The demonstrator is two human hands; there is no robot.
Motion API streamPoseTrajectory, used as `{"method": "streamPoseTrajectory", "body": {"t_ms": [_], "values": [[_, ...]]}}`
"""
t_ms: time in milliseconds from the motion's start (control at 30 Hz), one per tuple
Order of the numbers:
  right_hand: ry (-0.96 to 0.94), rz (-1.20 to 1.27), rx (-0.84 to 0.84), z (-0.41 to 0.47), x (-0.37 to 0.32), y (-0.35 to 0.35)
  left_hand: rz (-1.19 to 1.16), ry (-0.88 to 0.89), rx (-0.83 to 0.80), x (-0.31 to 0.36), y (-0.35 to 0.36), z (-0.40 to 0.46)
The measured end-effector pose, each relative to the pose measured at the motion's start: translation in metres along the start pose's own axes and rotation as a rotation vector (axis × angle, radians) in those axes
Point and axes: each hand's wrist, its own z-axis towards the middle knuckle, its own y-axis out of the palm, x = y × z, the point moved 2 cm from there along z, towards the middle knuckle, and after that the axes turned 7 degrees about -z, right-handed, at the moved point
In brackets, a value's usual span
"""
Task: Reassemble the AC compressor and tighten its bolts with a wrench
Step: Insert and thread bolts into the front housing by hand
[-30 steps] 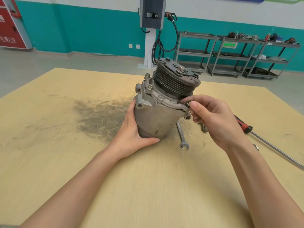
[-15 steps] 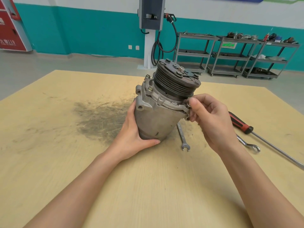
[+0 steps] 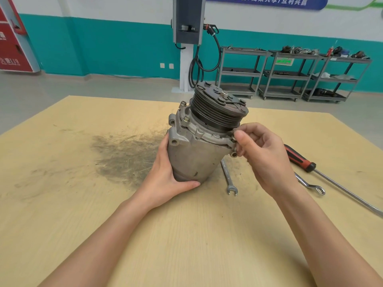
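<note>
The grey AC compressor (image 3: 196,154) stands tilted on the wooden table (image 3: 186,235), its black ribbed pulley (image 3: 217,108) pointing up and away. My left hand (image 3: 165,177) grips the lower body from the left, thumb across the front. My right hand (image 3: 263,156) pinches a bolt (image 3: 235,131) at the right edge of the housing flange, thumb and fingertips curled round it. Two other bolts (image 3: 186,119) stick up from the flange at the left. An open-ended wrench (image 3: 229,177) lies flat on the table just right of the compressor base.
A second wrench (image 3: 310,184) with a ring end and a long red-handled screwdriver (image 3: 300,158) lie to the right, behind my right hand. A dark greasy smear (image 3: 124,156) marks the table on the left. Metal shelving carts (image 3: 290,75) and a post stand beyond.
My right hand has shifted slightly at the flange bolt, fingers turning it; the second wrench behind the hand has come into view. The left hand and the compressor have stayed put.
</note>
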Motion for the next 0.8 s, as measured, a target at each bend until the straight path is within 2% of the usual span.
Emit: {"method": "streamPoseTrajectory", "body": {"t_ms": [100, 267, 333, 533, 700, 800], "values": [[-0.004, 0.045, -0.064, 0.000, 0.002, -0.001, 0.001, -0.001, 0.000, 0.000, 0.000, 0.000], [-0.014, -0.082, 0.100, 0.001, 0.001, 0.009, 0.003, 0.004, -0.005, 0.002, -0.001, -0.001], [-0.024, -0.120, 0.118, 0.001, 0.001, 0.009, 0.003, 0.001, -0.007, 0.002, -0.001, -0.002], [-0.052, -0.034, -0.033, -0.004, 0.004, 0.001, 0.008, -0.003, -0.006, 0.003, -0.001, -0.002], [0.004, -0.062, 0.128, -0.002, 0.005, 0.009, 0.013, 0.000, -0.001, 0.004, -0.001, -0.002], [-0.010, -0.020, 0.092, -0.003, 0.006, 0.007, 0.008, -0.009, -0.004, 0.004, -0.001, -0.002]]}}
